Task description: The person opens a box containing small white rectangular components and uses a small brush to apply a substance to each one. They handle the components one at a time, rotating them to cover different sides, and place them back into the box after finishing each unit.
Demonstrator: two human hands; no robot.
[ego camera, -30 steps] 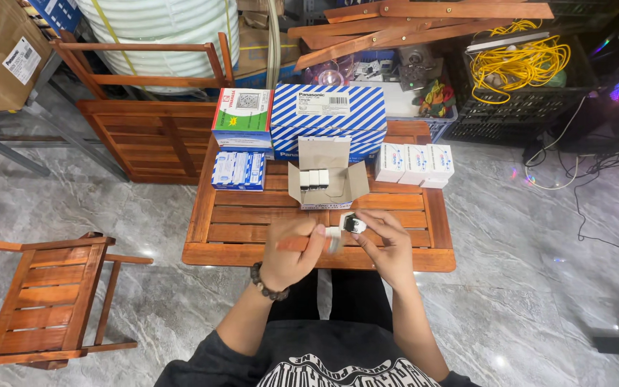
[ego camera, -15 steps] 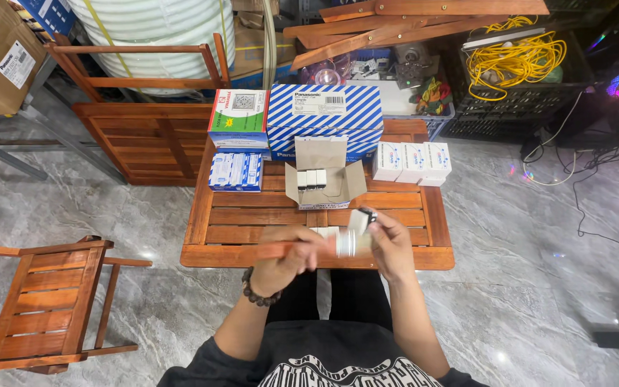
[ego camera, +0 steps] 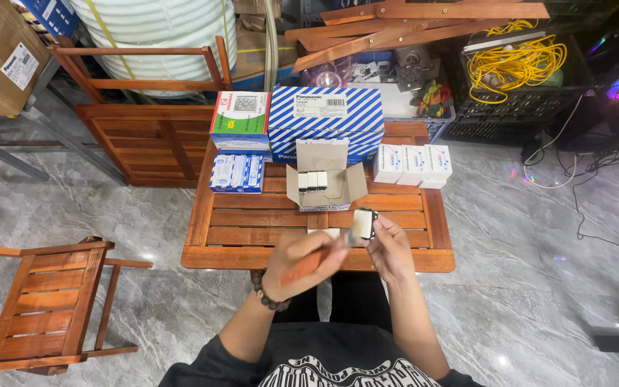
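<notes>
A small white rectangular switch module with a dark edge (ego camera: 364,223) is pinched between the fingertips of the right hand (ego camera: 390,247), above the near edge of the slatted wooden tabletop (ego camera: 252,236). An orange-handled tool (ego camera: 308,265) is gripped in the closed, motion-blurred left hand (ego camera: 302,264). An open cardboard box of modules (ego camera: 324,185) sits mid-table.

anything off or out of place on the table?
Nothing looks damaged or spilled. The small open carton sits mid-table with flaps splayed, switch modules inside. The right hand holds one loose switch module; the left hand is motion-blurred, holding an orange-handled tool.
</notes>
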